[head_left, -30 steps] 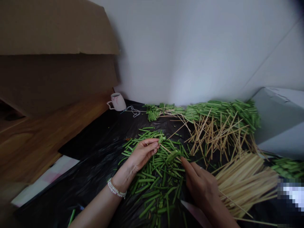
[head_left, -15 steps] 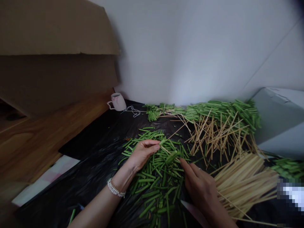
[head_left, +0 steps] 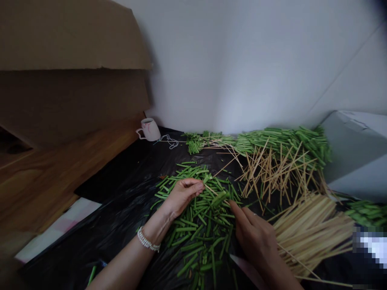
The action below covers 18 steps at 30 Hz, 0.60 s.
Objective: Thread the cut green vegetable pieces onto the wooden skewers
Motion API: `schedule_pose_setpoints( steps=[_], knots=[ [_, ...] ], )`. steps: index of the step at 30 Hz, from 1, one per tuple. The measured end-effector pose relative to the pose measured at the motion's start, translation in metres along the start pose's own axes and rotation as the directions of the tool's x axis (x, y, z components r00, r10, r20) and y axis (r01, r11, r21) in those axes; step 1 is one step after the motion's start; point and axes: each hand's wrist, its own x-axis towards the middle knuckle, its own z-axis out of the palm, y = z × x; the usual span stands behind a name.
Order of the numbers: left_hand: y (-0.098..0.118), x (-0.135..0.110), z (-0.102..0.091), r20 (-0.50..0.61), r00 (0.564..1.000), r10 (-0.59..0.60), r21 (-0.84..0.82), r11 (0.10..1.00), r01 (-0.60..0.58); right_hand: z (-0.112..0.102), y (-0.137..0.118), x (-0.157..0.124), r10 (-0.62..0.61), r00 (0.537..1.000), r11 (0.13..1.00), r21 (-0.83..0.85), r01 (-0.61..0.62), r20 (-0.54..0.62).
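Observation:
My left hand [head_left: 185, 195], with a beaded bracelet at its wrist, is closed in a pinch at the far end of a thin wooden skewer [head_left: 211, 189]. A green bean piece [head_left: 207, 179] sits at its fingertips. My right hand [head_left: 255, 233] is closed on the skewer's near end. Several green bean pieces [head_left: 220, 198] are threaded side by side just ahead of its fingers. Beneath both hands spreads a loose pile of cut green beans [head_left: 189, 235] on black plastic sheeting [head_left: 121, 233]. The right palm hides part of the skewer.
Bare skewers [head_left: 314, 229] lie bundled at right. Threaded beans [head_left: 281, 139] are stacked along the white wall [head_left: 211, 60], their sticks pointing outward. A mug [head_left: 150, 129] stands at back left by a string [head_left: 169, 141]. A cardboard box [head_left: 69, 80] is at left, a white box [head_left: 359, 149] at right.
My left fingertips have shifted slightly at the skewer's far end, and the index finger is bent a little lower. My right hand has hardly moved.

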Motion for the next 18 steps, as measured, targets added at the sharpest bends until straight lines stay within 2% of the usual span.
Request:
schedule_pose_setpoints(
  steps=[4,7,13,18],
  knots=[
    [-0.002,0.0,0.0,-0.021,0.998,0.052,0.088,0.995,-0.05,0.0,-0.001,0.0,0.011,1.0,1.0,-0.01,-0.011,0.023],
    [-0.005,-0.002,0.001,-0.015,0.999,0.047,0.105,0.994,-0.045,0.0,-0.002,0.0,0.013,1.0,1.0,-0.016,-0.012,0.026],
    [-0.011,-0.009,0.012,0.134,0.991,0.013,0.219,0.975,-0.043,-0.002,-0.007,0.002,-0.011,0.998,1.0,0.015,0.01,0.055],
    [-0.009,-0.009,0.014,0.168,0.984,0.06,0.281,0.954,-0.106,-0.004,-0.005,0.004,-0.001,0.999,1.0,-0.002,0.001,0.042]
  ],
)
